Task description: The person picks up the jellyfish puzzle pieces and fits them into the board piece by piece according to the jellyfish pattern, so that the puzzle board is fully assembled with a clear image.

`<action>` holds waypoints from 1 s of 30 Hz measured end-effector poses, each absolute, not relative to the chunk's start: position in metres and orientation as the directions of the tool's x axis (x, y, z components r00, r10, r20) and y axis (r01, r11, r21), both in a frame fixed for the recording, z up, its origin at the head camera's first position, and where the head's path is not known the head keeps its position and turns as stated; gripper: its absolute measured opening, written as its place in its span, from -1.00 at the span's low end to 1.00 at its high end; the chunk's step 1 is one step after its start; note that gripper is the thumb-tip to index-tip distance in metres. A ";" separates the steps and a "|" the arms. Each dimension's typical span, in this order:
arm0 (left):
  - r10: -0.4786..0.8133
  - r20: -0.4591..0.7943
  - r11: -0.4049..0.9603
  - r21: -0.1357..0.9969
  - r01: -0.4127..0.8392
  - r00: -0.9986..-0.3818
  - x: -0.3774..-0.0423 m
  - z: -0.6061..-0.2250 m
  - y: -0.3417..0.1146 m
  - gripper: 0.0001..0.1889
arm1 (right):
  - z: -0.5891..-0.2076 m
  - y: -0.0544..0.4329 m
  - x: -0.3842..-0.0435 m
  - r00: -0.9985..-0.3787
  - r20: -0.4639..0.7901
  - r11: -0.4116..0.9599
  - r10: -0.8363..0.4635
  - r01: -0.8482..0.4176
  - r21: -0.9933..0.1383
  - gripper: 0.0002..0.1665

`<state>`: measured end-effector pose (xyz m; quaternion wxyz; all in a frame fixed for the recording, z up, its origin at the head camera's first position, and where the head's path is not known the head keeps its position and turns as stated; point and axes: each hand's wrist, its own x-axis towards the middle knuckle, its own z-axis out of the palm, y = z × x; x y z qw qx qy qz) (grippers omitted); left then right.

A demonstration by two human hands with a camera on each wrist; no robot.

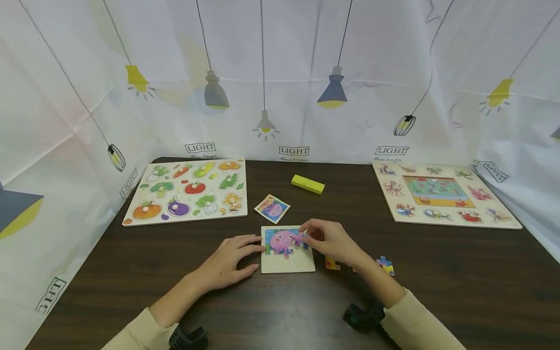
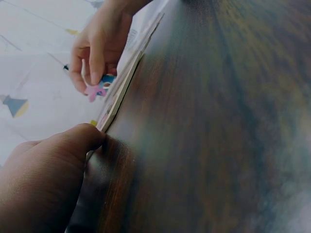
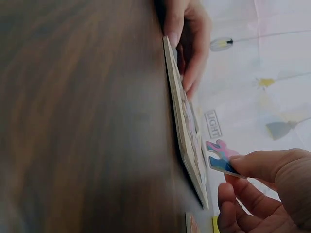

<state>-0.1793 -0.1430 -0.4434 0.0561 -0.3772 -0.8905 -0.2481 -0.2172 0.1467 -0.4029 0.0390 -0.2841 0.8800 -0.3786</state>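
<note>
A small wooden jigsaw board (image 1: 286, 265) lies flat on the dark table, with part of a pink octopus picture (image 1: 281, 240) filled in across its upper area. At its left edge rests my left hand (image 1: 232, 260), fingers spread and touching the rim; the left wrist view shows the thumb (image 2: 82, 138) by the board's side. My right hand (image 1: 330, 240) pinches a pink and blue puzzle piece (image 3: 223, 158) between thumb and finger, just above the board's upper right. Loose pieces, one yellow and red (image 1: 332, 264) and one blue and yellow (image 1: 386, 266), lie near the right forearm, which partly hides another.
Behind the board lie an octopus picture card (image 1: 272, 209) and a yellow block (image 1: 308, 184). A vegetable puzzle board (image 1: 144, 194) stands back left, a sea-animal board (image 1: 389, 187) back right. A white printed cloth (image 1: 288, 58) hangs behind the table.
</note>
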 end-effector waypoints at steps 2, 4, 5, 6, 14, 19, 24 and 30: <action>0.642 0.288 0.594 0.399 0.698 -0.711 -0.179 -0.443 -0.144 -0.60 | -0.405 0.144 -0.217 -0.829 0.149 0.550 -0.539 -0.481 -0.683 -0.84; 0.643 0.289 0.591 0.401 0.700 -0.709 -0.179 -0.443 -0.144 -0.60 | -0.406 0.142 -0.217 -0.825 0.153 0.547 -0.544 -0.487 -0.681 -0.86; 0.645 0.288 0.590 0.402 0.700 -0.708 -0.179 -0.443 -0.144 -0.60 | -0.407 0.141 -0.217 -0.822 0.156 0.546 -0.548 -0.492 -0.677 -0.86; 0.646 0.287 0.588 0.403 0.701 -0.707 -0.179 -0.443 -0.144 -0.60 | -0.408 0.141 -0.217 -0.818 0.159 0.544 -0.552 -0.499 -0.674 -0.87; 0.644 0.286 0.590 0.405 0.698 -0.710 -0.179 -0.443 -0.144 -0.59 | -0.415 0.138 -0.215 -0.810 0.156 0.561 -0.565 -0.515 -0.648 -0.85; 0.648 0.287 0.588 0.400 0.703 -0.705 -0.179 -0.443 -0.143 -0.59 | -0.416 0.140 -0.215 -0.812 0.174 0.571 -0.557 -0.527 -0.630 -0.85; 0.648 0.307 0.579 0.396 0.713 -0.697 -0.179 -0.443 -0.143 -0.60 | -0.418 0.141 -0.216 -0.803 0.200 0.576 -0.561 -0.552 -0.602 -0.85; 0.648 0.317 0.577 0.390 0.717 -0.693 -0.180 -0.444 -0.143 -0.60 | -0.420 0.138 -0.216 -0.810 0.200 0.597 -0.551 -0.550 -0.584 -0.84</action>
